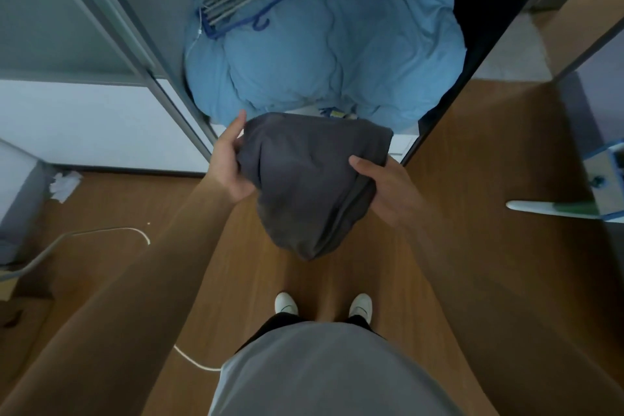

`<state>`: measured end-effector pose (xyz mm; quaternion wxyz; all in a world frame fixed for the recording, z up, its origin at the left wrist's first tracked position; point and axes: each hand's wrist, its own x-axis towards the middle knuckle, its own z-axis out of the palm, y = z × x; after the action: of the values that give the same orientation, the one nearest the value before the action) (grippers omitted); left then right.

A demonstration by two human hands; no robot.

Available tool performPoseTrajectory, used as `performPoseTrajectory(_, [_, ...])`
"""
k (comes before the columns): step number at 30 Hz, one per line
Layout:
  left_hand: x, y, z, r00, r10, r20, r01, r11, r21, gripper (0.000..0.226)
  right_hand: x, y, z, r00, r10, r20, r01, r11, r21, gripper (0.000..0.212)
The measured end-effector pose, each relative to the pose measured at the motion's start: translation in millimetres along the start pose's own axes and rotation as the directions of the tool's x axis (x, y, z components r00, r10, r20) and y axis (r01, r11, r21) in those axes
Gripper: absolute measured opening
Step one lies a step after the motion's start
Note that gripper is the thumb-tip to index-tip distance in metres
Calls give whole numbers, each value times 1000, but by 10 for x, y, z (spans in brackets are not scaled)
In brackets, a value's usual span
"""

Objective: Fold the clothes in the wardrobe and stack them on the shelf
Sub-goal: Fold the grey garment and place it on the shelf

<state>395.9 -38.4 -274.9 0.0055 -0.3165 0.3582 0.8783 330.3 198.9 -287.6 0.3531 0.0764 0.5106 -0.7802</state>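
Before the open wardrobe, a person holds a dark grey garment in the air above the wooden floor, just in front of the blue duvet that fills the compartment. The left hand grips the cloth's left edge, thumb raised along the side. The right hand clasps the right edge, thumb on top and fingers hidden beneath. The garment looks partly folded, so the step in hand is probably to finish the fold. To do it well, both hands would draw the two edges level, pull the slack out of the bunched lower end, then bring that end up to the far edge so the layers lie flat with no lump inside. The garment's long axis runs from the wardrobe towards the person. Its broad, straighter edge faces the duvet, and its narrow gathered tip droops down towards the white shoes. A bundle of hangers lies on the duvet. Which shelf is meant for the stack cannot be told.
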Motion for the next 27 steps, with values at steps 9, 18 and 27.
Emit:
performPoseTrajectory(9, [-87, -262, -270, 978, -173, 117, 132, 947, 294, 54, -69, -161, 51, 996, 65, -53, -52, 974, 219, 44])
performPoseTrajectory(18, [59, -216, -139, 994, -69, 83, 65, 996, 59, 43, -173, -113, -133, 983, 152, -101, -141, 984, 109, 53])
performPoseTrajectory(27, [87, -347, -193, 985, -106, 134, 35, 893, 448, 45, -90, -103, -227, 990, 84, -116, -54, 970, 237, 47])
